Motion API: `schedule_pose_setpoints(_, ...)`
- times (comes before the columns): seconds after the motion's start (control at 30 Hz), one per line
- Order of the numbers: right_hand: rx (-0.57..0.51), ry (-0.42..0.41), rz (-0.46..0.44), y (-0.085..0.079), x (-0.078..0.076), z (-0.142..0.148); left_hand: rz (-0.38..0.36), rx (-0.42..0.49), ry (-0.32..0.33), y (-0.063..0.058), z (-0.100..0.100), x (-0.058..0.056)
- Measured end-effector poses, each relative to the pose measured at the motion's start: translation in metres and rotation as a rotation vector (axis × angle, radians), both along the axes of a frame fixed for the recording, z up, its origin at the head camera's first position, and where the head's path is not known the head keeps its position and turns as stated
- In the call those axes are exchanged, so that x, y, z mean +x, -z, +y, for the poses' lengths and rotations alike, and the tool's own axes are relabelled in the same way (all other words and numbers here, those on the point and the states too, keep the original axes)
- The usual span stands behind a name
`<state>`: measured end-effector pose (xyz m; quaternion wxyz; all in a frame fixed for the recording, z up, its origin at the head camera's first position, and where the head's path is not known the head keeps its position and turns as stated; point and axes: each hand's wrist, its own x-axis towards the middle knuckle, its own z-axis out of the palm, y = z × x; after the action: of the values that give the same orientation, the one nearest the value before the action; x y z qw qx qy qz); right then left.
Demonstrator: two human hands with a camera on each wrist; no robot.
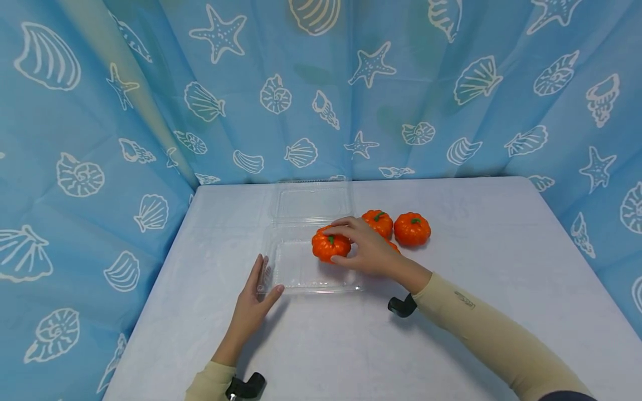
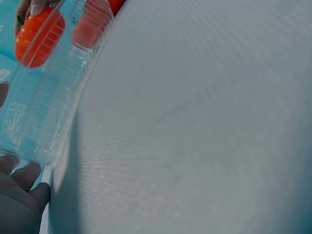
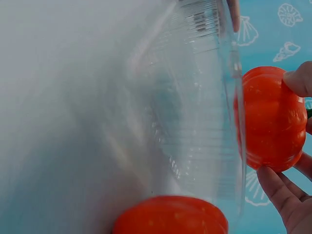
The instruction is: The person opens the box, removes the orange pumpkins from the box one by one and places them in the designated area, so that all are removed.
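My right hand [image 1: 368, 248] grips a small orange toy pumpkin [image 1: 323, 252] with a green stem, thumb on one side and fingers on the other. This pumpkin is over the right part of a clear plastic clamshell box [image 1: 293, 287], and in the right wrist view the same pumpkin [image 3: 270, 122] shows above the box's rim. My left hand [image 1: 253, 306] rests at the box's front left corner, fingers extended along the left side and thumb by the front edge. Its fingertips [image 2: 31, 170] are right at the box's end wall in the left wrist view.
The box's clear lid [image 1: 313, 203] lies folded back behind it. Right of the box stand two more orange pumpkins [image 1: 378, 223] [image 1: 412, 229], and another pumpkin [image 1: 393, 246] is mostly hidden behind my right hand. A blue seashell curtain [image 1: 321, 122] borders the white table [image 1: 491, 239].
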<state>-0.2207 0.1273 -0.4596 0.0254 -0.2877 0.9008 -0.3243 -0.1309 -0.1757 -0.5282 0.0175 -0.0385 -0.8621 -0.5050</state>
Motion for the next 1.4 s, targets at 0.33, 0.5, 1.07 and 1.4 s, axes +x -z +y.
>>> schedule_pose_setpoints(0.33,0.001,0.037,-0.002,-0.007,0.005,0.022,0.015,-0.007,0.001,0.002,-0.001,0.0)
schedule_pose_setpoints(0.5,-0.005,0.055,0.024,-0.008,0.008,0.033,0.014,-0.01,0.0,0.002,-0.001,0.0)
schedule_pose_setpoints(1.07,-0.027,0.177,0.043,-0.008,0.018,0.076,0.005,0.011,0.007,0.0,0.0,0.001)
schedule_pose_setpoints(1.4,-0.075,0.247,0.043,-0.006,0.026,0.107,0.0,0.013,0.012,0.001,0.0,0.001)
